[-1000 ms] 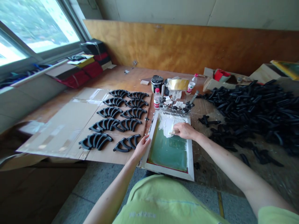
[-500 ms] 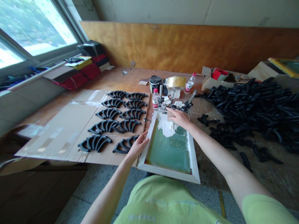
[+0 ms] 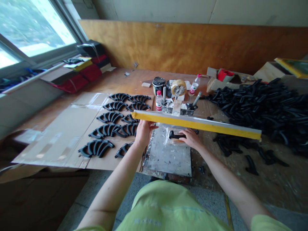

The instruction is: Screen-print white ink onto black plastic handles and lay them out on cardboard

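A screen printing frame (image 3: pixel 197 124) is tilted up toward me, its yellow-taped front edge running across the view. My left hand (image 3: pixel 143 133) grips this edge near its left end; some of its fingers are hidden behind the frame. Under the raised frame, my right hand (image 3: pixel 191 138) has its fingers closed on a black curved plastic part (image 3: pixel 175 135), which sits on a small block on the grey metal base plate (image 3: pixel 169 157). Behind the frame stand the hinge clamps (image 3: pixel 189 109) and an upright beige scraper (image 3: pixel 177 105).
Rows of black curved parts (image 3: pixel 104 131) lie on a cardboard sheet (image 3: pixel 84 112) at left. A big heap of similar parts (image 3: pixel 262 109) covers the right. Bottles (image 3: pixel 194 85), a paint tub (image 3: pixel 158 85) and a tape roll (image 3: pixel 178 87) stand behind the clamps.
The frame has gone from lying flat over the base to tilted up, lifted by my left hand. My right hand has left the scraper and moved down to the black part beneath.
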Tool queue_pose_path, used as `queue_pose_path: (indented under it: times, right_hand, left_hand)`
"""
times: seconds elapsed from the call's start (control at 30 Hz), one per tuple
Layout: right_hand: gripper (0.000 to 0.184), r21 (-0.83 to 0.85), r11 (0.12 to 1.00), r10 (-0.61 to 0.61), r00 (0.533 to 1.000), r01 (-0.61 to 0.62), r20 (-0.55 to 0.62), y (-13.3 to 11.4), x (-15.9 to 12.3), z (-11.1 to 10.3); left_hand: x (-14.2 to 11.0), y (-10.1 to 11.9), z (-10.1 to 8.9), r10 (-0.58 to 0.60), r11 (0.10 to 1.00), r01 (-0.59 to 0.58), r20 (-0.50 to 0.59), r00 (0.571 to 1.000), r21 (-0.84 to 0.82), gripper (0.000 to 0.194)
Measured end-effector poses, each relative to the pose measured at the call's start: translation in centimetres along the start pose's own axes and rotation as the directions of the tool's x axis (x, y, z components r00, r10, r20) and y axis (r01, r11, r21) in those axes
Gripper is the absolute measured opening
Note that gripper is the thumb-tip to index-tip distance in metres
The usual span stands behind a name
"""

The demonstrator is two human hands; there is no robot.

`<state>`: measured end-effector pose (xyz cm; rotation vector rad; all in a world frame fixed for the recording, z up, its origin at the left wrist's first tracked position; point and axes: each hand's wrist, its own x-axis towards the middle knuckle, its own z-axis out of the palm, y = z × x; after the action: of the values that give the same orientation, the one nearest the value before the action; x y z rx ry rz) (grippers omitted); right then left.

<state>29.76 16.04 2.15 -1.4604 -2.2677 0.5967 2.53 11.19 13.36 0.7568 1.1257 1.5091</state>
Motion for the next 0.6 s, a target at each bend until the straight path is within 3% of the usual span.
queue_pose_path:
  times: [0.07,0.1,0.13,0.2,0.23,0.3,0.33,0.4,0.43,0.47,0.5,0.6]
  right_hand:
    - [0.013,-0.102,0.993,-0.055,0.998,0.058,0.027,-2.2,-0.8,1.1]
    - [0.009,-0.128,0.99,-0.063,0.998,0.063,0.004,-3.5,-1.4,1.4]
    - [0.008,-0.138,0.987,-0.081,0.996,0.077,-0.022,-4.9,-2.0,1.8]
    - [0.011,-0.127,0.976,-0.182,0.983,0.176,-0.034,-7.6,-3.3,2.7]
    - [0.012,-0.109,0.959,-0.265,0.964,0.264,-0.002,-8.6,-3.8,3.2]
    - [0.016,-0.054,0.92,-0.385,0.92,0.389,0.069,-9.1,-4.6,3.7]
    - [0.017,-0.04,0.921,-0.383,0.92,0.387,0.082,-8.4,-4.9,3.4]
    - [0.018,-0.083,0.973,-0.214,0.976,0.217,0.051,-4.7,-5.4,1.6]
    - [0.02,-0.152,0.987,-0.042,0.999,0.041,-0.006,-1.9,-5.7,0.3]
    - [0.021,-0.229,0.962,0.141,0.988,-0.15,-0.057,1.4,-6.2,-1.1]
    - [0.022,-0.304,0.899,0.31,0.948,-0.315,-0.067,4.8,-6.7,-2.5]
    - [0.032,-0.416,0.641,0.684,0.726,-0.645,-0.072,14.3,-8.5,-4.8]
  left_hand:
    - [-1.7,-3.1,0.0,-0.17,0.985,0.17,-0.003,0.985,0.001,0.051]
    - [-2.9,-4.9,-0.1,-0.308,0.951,0.307,0.039,0.951,0.024,0.053]
    - [-4.3,-6.5,-0.2,-0.467,0.884,0.463,0.103,0.878,0.06,0.054]
    - [-6.8,-9.4,-0.6,-0.617,0.785,0.618,0.148,0.773,0.046,0.05]
    - [-7.8,-10.4,-1.0,-0.641,0.764,0.645,0.137,0.755,0.014,0.046]
    - [-8.9,-11.5,-2.5,-0.629,0.775,0.631,0.064,0.775,-0.034,0.037]
    - [-9.0,-11.7,-3.9,-0.609,0.793,0.609,0.003,0.793,-0.031,0.034]
    - [-8.8,-11.7,-7.7,-0.552,0.828,0.56,-0.151,0.82,0.017,0.034]
    - [-8.7,-11.7,-10.0,-0.512,0.843,0.537,-0.244,0.824,0.044,0.035]
    - [-8.7,-11.6,-12.6,-0.474,0.849,0.524,-0.341,0.812,0.066,0.036]
    - [-8.9,-11.6,-15.0,-0.439,0.847,0.525,-0.443,0.782,0.088,0.037]
    - [-10.1,-11.9,-21.1,-0.38,0.787,0.6,-0.654,0.654,0.142,0.04]
